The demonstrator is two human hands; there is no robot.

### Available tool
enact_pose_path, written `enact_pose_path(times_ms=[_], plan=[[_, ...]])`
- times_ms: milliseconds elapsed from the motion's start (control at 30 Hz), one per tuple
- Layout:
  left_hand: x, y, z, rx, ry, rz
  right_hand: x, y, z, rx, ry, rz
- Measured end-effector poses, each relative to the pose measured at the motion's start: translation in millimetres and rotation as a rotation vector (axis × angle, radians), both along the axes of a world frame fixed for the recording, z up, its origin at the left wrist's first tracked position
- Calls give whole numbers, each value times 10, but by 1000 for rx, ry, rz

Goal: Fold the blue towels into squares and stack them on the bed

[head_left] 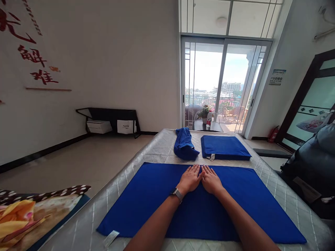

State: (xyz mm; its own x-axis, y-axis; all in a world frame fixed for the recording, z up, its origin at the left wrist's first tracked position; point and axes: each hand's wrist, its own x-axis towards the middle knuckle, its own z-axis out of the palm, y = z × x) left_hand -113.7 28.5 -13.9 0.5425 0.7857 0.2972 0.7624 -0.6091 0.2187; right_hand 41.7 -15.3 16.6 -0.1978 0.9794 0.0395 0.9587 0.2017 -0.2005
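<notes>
A blue cloth [141,202] lies spread flat on the mattress [157,146], with a white label at its near left corner. My left hand [190,178] rests flat on the cloth near the middle of its far edge, fingers stretched forward, a watch on the wrist. Beside it, thumbs touching or nearly so, my right hand [210,179] lies palm down on the same cloth. Beyond the hands sits a neat stack of folded blue cloths [225,146] with a small white tag. Left of that stack is a crumpled blue cloth [184,144].
Past the mattress stand a small dark table [216,127] with a plant and bottle, and a sliding glass door [222,83]. A black bag [314,160] is at the right. Patterned bedding [34,216] lies at the lower left, and a black rack [112,115] stands by the wall.
</notes>
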Motion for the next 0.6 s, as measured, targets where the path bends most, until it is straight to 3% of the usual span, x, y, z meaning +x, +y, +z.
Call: enact_pose_path(times_ms=[100,200,467,600], plan=[[-158,44,28,-35,29,53,142,-9,14,-16,-2,-36],[-423,111,39,-58,40,124,483,-39,4,-35,-31,-100],[-1394,360,-11,-96,124,253,2039,-154,-215,37,-141,-350],[-2069,480,-53,-142,138,391,2558,-134,-411,76,-155,-404]])
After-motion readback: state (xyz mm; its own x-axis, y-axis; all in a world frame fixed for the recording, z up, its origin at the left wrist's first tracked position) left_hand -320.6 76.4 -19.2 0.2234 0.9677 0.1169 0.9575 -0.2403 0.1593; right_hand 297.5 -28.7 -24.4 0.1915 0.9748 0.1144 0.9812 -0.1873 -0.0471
